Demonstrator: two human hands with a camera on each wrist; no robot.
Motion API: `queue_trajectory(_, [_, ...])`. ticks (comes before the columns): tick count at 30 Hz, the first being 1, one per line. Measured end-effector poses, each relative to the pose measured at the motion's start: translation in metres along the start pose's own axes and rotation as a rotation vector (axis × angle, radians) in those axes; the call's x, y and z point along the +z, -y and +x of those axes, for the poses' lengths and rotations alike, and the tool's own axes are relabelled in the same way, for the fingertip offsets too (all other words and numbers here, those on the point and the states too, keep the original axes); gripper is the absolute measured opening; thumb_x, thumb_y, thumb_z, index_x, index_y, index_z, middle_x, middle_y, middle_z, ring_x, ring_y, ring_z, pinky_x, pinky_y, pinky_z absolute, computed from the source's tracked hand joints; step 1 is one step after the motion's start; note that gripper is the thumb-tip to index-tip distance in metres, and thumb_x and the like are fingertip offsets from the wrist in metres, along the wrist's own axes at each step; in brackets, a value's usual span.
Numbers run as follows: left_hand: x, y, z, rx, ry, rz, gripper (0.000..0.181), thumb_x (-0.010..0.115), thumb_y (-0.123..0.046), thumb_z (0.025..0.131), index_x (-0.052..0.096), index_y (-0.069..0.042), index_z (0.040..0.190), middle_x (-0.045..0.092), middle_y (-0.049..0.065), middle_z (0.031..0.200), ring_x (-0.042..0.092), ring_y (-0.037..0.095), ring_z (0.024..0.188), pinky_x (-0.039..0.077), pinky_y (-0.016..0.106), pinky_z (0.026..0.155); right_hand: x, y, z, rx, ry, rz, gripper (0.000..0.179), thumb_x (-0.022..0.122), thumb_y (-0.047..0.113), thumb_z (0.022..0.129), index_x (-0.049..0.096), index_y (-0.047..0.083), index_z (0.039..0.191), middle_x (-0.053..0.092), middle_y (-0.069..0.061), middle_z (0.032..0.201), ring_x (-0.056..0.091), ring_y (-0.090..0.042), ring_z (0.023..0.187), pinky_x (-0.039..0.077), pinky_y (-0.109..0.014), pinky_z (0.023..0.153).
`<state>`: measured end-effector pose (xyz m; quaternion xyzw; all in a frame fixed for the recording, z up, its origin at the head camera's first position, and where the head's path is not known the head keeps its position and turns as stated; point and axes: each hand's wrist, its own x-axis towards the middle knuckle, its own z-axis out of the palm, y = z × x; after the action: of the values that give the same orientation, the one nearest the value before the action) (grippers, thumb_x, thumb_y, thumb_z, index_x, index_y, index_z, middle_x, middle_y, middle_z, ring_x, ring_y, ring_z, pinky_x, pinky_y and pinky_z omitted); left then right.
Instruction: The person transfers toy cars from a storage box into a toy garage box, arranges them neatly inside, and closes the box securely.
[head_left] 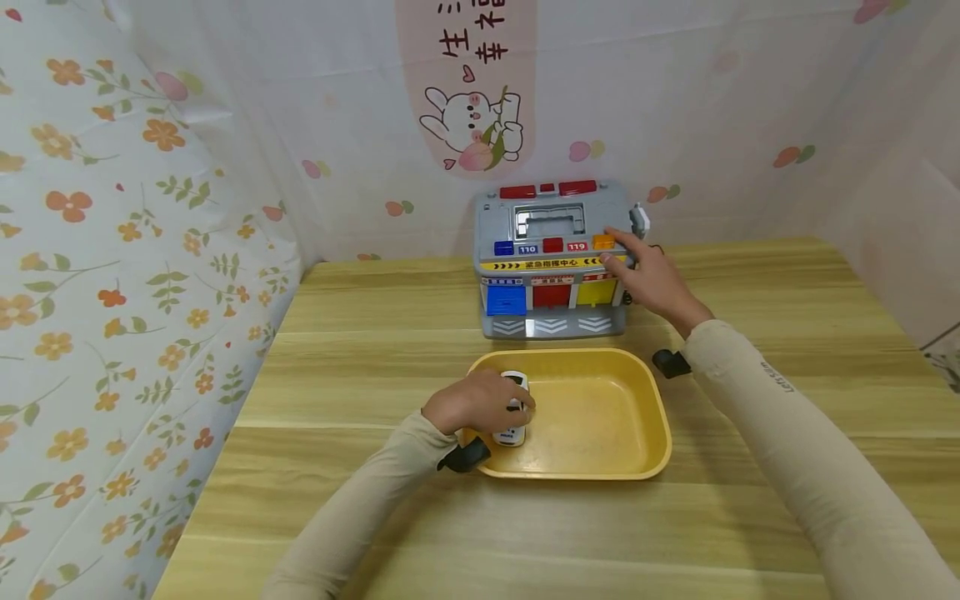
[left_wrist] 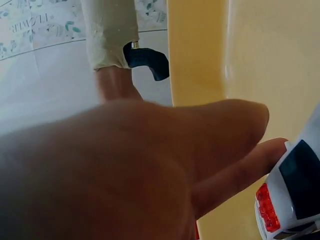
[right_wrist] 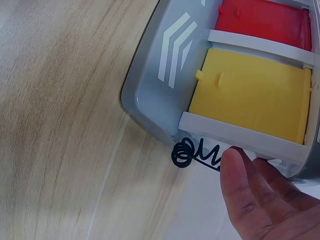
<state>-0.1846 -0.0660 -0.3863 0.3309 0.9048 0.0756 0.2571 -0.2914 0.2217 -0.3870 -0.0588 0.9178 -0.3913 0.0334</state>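
A white toy car (head_left: pixel 513 437) with dark windows sits in the left part of a yellow tray (head_left: pixel 600 476). My left hand (head_left: pixel 480 402) reaches over it, fingers bent across its body. Up close in the left wrist view, a fingertip meets the car (left_wrist: pixel 305 175) beside its red tail light; the thumb is in front. Behind the tray stands a grey toy emergency station (head_left: pixel 495 271) with blue, red and yellow doors. At its right end is my right hand (head_left: pixel 651 279), its fingers extended against the roof edge and side near the orange light (head_left: pixel 603 242).
A black coiled cord (right_wrist: pixel 187 151) hangs at the station's right side. A white piece (head_left: pixel 641 218) projects from that same end. Wood-grain table (head_left: pixel 360 350) surrounds the tray, and a printed cloth (head_left: pixel 337 108) hangs behind and at the left.
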Motion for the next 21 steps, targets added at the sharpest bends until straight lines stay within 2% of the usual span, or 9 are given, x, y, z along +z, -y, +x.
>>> queue_trajectory(4, [0.002, 0.000, 0.005, 0.004, -0.013, 0.011, 0.022, 0.059, -0.031, 0.100, 0.075, -0.024, 0.114, 0.075, -0.002, 0.109, 0.058, 0.013, 0.091, 0.050, 0.021, 0.073, 0.001, -0.001, -0.001, -0.002, -0.007, -0.010, 0.068, 0.042, 0.060, 0.101, 0.024, 0.032, 0.160, 0.046, -0.024, 0.152, 0.055, -0.039, 0.113, 0.055, -0.032, 0.073])
queue_trajectory(7, [0.004, 0.001, 0.006, 0.042, -0.049, 0.032, 0.018, 0.062, -0.031, 0.099, 0.075, -0.025, 0.111, 0.076, -0.003, 0.105, 0.059, 0.013, 0.088, 0.049, 0.021, 0.072, 0.003, -0.002, 0.000, -0.007, -0.013, -0.020, 0.067, 0.041, 0.059, 0.101, 0.024, 0.032, 0.160, 0.046, -0.023, 0.152, 0.055, -0.039, 0.115, 0.055, -0.038, 0.079])
queue_trajectory(11, [0.003, 0.002, 0.005, 0.055, -0.103, 0.005, 0.016, 0.063, -0.030, 0.099, 0.074, -0.027, 0.110, 0.072, 0.000, 0.101, 0.054, 0.019, 0.095, 0.046, 0.026, 0.074, 0.004, -0.003, 0.001, -0.018, -0.029, -0.025, 0.066, 0.041, 0.058, 0.102, 0.024, 0.031, 0.160, 0.048, -0.024, 0.150, 0.056, -0.039, 0.113, 0.054, -0.040, 0.080])
queue_trajectory(13, [0.002, 0.002, 0.004, 0.052, -0.130, -0.034, 0.015, 0.064, -0.029, 0.099, 0.073, -0.027, 0.110, 0.068, 0.003, 0.099, 0.049, 0.021, 0.098, 0.043, 0.028, 0.073, 0.004, -0.003, 0.001, -0.018, -0.033, -0.022, 0.066, 0.041, 0.058, 0.102, 0.024, 0.031, 0.160, 0.048, -0.024, 0.150, 0.056, -0.040, 0.112, 0.055, -0.043, 0.082])
queue_trajectory(15, [0.001, 0.004, 0.004, 0.056, -0.153, -0.097, 0.016, 0.064, -0.028, 0.099, 0.073, -0.026, 0.112, 0.067, 0.004, 0.100, 0.046, 0.022, 0.100, 0.043, 0.029, 0.074, 0.004, -0.003, 0.001, -0.015, -0.029, -0.009, 0.066, 0.041, 0.058, 0.102, 0.024, 0.031, 0.160, 0.046, -0.023, 0.152, 0.054, -0.040, 0.116, 0.054, -0.050, 0.090])
queue_trajectory(18, [0.001, 0.011, 0.005, 0.111, -0.198, -0.208, 0.018, 0.065, -0.026, 0.099, 0.072, -0.023, 0.115, 0.067, 0.006, 0.105, 0.046, 0.021, 0.102, 0.044, 0.029, 0.076, 0.004, -0.002, 0.001, -0.007, -0.022, 0.008, 0.067, 0.042, 0.058, 0.102, 0.023, 0.032, 0.160, 0.043, -0.022, 0.155, 0.050, -0.041, 0.122, 0.047, -0.061, 0.104])
queue_trajectory(21, [0.000, 0.019, 0.004, 0.192, -0.247, -0.332, 0.019, 0.065, -0.021, 0.098, 0.072, -0.018, 0.116, 0.070, 0.006, 0.111, 0.047, 0.020, 0.103, 0.043, 0.028, 0.081, 0.005, -0.003, 0.001, -0.004, -0.021, 0.016, 0.066, 0.042, 0.057, 0.102, 0.023, 0.033, 0.160, 0.041, -0.021, 0.156, 0.048, -0.041, 0.125, 0.043, -0.064, 0.109])
